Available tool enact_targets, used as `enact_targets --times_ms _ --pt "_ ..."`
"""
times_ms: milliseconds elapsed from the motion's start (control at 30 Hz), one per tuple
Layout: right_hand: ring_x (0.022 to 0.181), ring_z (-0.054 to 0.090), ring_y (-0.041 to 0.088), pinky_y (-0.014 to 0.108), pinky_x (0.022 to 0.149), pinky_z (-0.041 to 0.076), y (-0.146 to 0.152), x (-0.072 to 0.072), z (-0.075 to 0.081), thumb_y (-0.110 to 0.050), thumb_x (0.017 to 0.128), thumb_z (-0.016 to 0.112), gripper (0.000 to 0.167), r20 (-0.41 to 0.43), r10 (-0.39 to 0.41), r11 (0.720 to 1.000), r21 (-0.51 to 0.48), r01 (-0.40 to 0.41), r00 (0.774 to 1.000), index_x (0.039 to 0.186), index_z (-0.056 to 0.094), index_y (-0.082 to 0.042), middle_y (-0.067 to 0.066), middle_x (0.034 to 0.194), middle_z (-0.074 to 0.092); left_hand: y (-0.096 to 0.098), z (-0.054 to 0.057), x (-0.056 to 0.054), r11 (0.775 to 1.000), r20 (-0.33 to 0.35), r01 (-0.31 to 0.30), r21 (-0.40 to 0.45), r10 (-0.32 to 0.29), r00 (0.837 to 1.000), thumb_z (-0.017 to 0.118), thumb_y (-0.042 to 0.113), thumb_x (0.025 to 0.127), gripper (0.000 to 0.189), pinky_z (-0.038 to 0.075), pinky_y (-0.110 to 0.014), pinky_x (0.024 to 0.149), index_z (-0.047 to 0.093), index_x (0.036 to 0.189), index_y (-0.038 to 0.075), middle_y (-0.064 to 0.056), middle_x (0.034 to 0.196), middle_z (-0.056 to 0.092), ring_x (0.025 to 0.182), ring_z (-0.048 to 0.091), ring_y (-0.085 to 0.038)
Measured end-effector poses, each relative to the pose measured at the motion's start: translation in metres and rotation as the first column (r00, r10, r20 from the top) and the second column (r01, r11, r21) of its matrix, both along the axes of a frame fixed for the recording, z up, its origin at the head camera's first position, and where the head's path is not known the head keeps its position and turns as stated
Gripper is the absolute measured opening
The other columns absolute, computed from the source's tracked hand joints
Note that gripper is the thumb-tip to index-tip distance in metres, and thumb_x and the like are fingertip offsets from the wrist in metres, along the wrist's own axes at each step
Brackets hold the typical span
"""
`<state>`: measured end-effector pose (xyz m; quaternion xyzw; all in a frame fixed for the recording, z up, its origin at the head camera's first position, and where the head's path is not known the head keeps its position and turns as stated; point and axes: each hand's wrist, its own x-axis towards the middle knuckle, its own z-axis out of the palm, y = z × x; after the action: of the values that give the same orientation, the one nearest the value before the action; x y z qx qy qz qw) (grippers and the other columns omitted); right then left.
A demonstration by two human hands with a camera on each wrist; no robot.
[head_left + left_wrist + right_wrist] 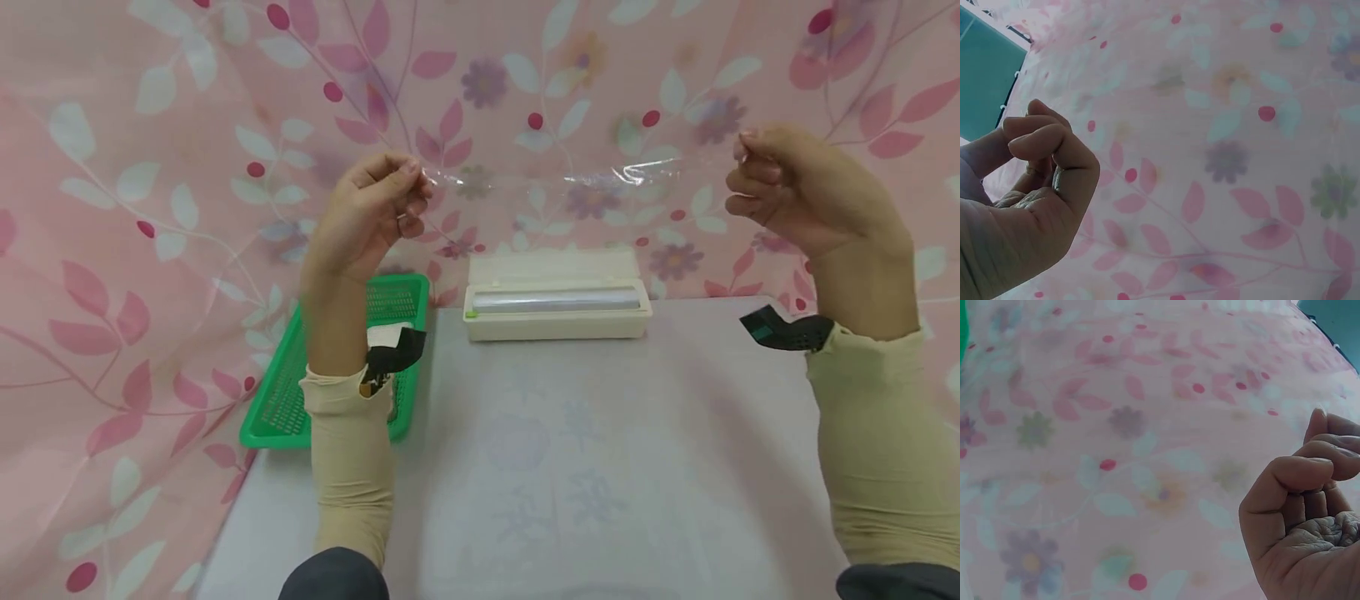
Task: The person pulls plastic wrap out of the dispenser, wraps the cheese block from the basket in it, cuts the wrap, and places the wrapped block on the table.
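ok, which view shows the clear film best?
Head: the clear film spans from the left hand to the right hand, its glints visible. I can't make out the film in either wrist view.

Head cam, worn on head, looks forward and down over white table [600,433], widest view, takes in left hand [363,212] and right hand [828,196]. Wrist cams sit close, each with own hand at frame's edge, facing floral cloth [187,333], shared with head.
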<state>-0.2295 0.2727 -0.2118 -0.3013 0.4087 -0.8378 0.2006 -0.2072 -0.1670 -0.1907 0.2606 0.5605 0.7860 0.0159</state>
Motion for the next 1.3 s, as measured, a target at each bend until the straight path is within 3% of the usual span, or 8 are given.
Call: enact_targets --times_ms 233,400,633,800,867,1000,1133,1300 --pt "0.056 0.023 0.018 0.033 0.057 0.023 0.017 0.039 -0.011 0.007 0.105 0.018 0.04 -0.273 -0.038 0.965 0.24 0.106 0.961 0.084 0.052 0.007 0.007 0.066 0.028 -0.02 -0.017 0.042 0.953 -0.148 -0.03 -0.302 -0.016 0.989 0.058 0.005 0.098 0.011 0.039 -0.027 0.059 0.063 0.095 -0.004 -0.013 0.08 0.056 0.066 0.045 -0.022" --pt "0.056 0.026 0.023 0.035 0.053 0.022 0.029 0.069 -0.03 0.015 0.102 0.02 0.038 -0.35 -0.043 0.926 0.337 0.169 0.936 0.1 0.058 0.011 0.01 0.069 0.033 -0.026 -0.029 0.07 0.886 -0.198 -0.007 -0.464 -0.096 0.975 0.057 0.003 0.098 0.008 0.036 -0.028 0.056 0.062 0.094 -0.003 -0.012 0.072 0.048 0.063 0.042 -0.022" --pt "0.053 0.026 0.023 0.033 0.048 0.024 0.037 0.107 -0.062 0.022 0.097 0.029 0.037 -0.435 -0.015 0.813 0.518 0.264 0.9 0.106 0.061 0.006 0.007 0.073 0.036 -0.03 -0.053 0.101 0.752 -0.195 -0.023 -0.658 -0.142 0.97 0.06 0.005 0.097 0.009 0.042 -0.027 0.054 0.067 0.091 0.007 -0.008 0.078 0.057 0.065 0.05 -0.019" --pt "0.053 0.029 0.025 0.034 0.045 0.028 0.036 0.126 -0.084 0.018 0.098 0.037 0.035 -0.405 0.038 0.697 0.666 0.266 0.914 0.107 0.065 -0.002 0.006 0.07 0.036 -0.031 -0.078 0.12 0.646 -0.16 0.002 -0.763 -0.193 0.968 0.063 0.011 0.097 0.012 0.047 -0.026 0.059 0.067 0.09 0.02 0.003 0.081 0.063 0.074 0.058 -0.016" --pt "0.052 0.03 0.026 0.034 0.043 0.029 0.034 0.131 -0.093 0.016 0.098 0.04 0.033 -0.374 0.072 0.661 0.712 0.236 0.925 0.105 0.066 -0.004 0.006 0.067 0.035 -0.032 -0.088 0.127 0.635 -0.107 0.062 -0.77 -0.224 0.969 0.062 0.013 0.098 0.01 0.046 -0.025 0.058 0.067 0.091 0.019 0.003 0.081 0.063 0.071 0.057 -0.015" --pt "0.052 0.032 0.025 0.035 0.043 0.031 0.026 0.14 -0.115 0.013 0.097 0.046 0.03 -0.276 0.194 0.651 0.754 0.087 0.942 0.101 0.068 -0.007 0.008 0.063 0.034 -0.034 -0.111 0.137 0.588 -0.023 0.15 -0.794 -0.277 0.961 0.062 0.022 0.099 0.01 0.042 -0.023 0.051 0.067 0.09 0.022 0.003 0.076 0.061 0.059 0.049 -0.006" --pt "0.052 0.036 0.007 0.031 0.042 0.033 0.015 0.15 -0.143 0.003 0.097 0.055 0.021 -0.206 0.286 0.61 0.792 -0.012 0.936 0.092 0.069 -0.011 0.007 0.059 0.039 -0.032 -0.139 0.141 0.516 0.064 0.246 -0.821 -0.345 0.937 0.063 0.025 0.098 0.013 0.042 -0.02 0.051 0.067 0.086 0.026 0.006 0.072 0.061 0.058 0.048 0.0" --pt "0.054 0.039 -0.006 0.02 0.044 0.034 0.0 0.16 -0.18 -0.014 0.093 0.068 0.018 -0.229 0.325 0.465 0.883 0.056 0.918 0.076 0.064 -0.017 -0.014 0.059 0.041 -0.023 -0.178 0.14 0.418 0.231 0.402 -0.815 -0.403 0.886 0.066 0.017 0.095 0.016 0.043 -0.018 0.055 0.066 0.08 0.019 0.013 0.069 0.059 0.062 0.052 0.001"
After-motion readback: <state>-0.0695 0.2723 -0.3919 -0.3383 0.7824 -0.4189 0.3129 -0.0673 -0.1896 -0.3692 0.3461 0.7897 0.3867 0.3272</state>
